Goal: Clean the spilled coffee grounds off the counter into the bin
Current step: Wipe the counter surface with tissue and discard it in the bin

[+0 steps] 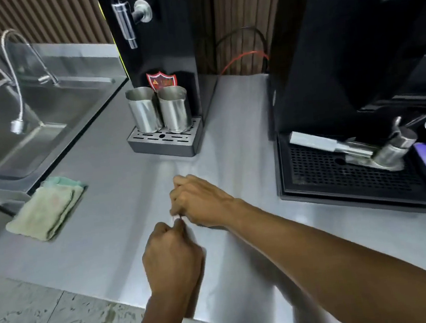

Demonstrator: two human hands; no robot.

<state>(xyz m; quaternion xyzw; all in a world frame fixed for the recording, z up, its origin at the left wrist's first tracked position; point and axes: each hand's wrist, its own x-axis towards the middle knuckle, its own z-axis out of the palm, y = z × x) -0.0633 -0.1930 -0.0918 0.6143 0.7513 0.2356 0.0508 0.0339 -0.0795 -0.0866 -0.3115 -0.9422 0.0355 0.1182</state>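
My left hand and my right hand are close together over the middle of the steel counter, both with fingers curled shut. The thumb and finger tips of the two hands nearly meet. A tiny pale, blurred sliver shows between them; I cannot tell what it is or which hand has it. No coffee grounds show on the counter, and no bin is in view.
A folded green-beige cloth lies at the counter's left by the sink with its flexible tap. Two steel jugs stand on a drip tray under a black dispenser. A black coffee machine with portafilter stands at the right.
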